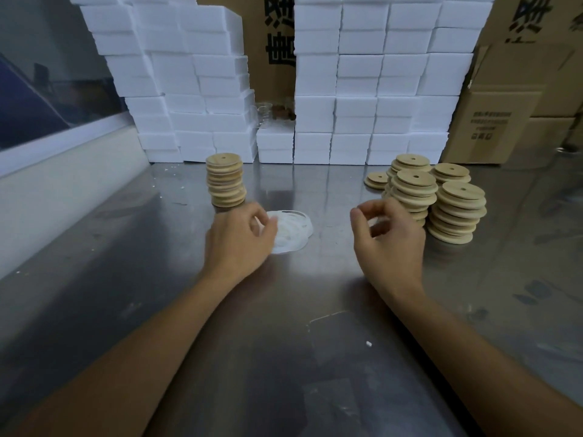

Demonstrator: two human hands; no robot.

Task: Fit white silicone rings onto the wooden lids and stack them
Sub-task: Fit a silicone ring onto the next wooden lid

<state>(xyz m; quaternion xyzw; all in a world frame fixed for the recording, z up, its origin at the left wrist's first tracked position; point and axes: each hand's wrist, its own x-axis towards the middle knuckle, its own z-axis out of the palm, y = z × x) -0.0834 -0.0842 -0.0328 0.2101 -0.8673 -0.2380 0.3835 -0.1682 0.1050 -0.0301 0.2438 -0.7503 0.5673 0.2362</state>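
Pile of white silicone rings [291, 231] lies flat on the table [126, 247], centre of view, slightly toward 11 o'clock of frame middle. Left hand [241, 239] sits on the pile's 9 o'clock edge, fingers curled, thumb and fingertips touching the rings; whether it actually pinches one cannot be told. Right hand [389, 230] is at 3 o'clock of the pile, apart from it, raised a bit, fingers curled loosely with thumb and index tip close together; something pale shows between the fingers but too blurred to tell if it holds a ring.

Tall single stack of wooden lids [225, 181] stands upright at 11 o'clock of the pile, just behind the left hand, each lid with a small centre hole, stack edges a little uneven. Cluster of looser lid stacks [441, 200] at 2 o'clock of the pile, just behind and beside the right hand; the stacks lean and touch each other, one short stack [376, 179] low at the cluster's far left.

Wall of white foam blocks [362, 89] along the table's 12 o'clock edge, a gap in the middle showing a cardboard box [277, 42] with dark printed characters. More cardboard boxes [504, 115] at 2 o'clock. White crumbs scattered on the shiny metal table.
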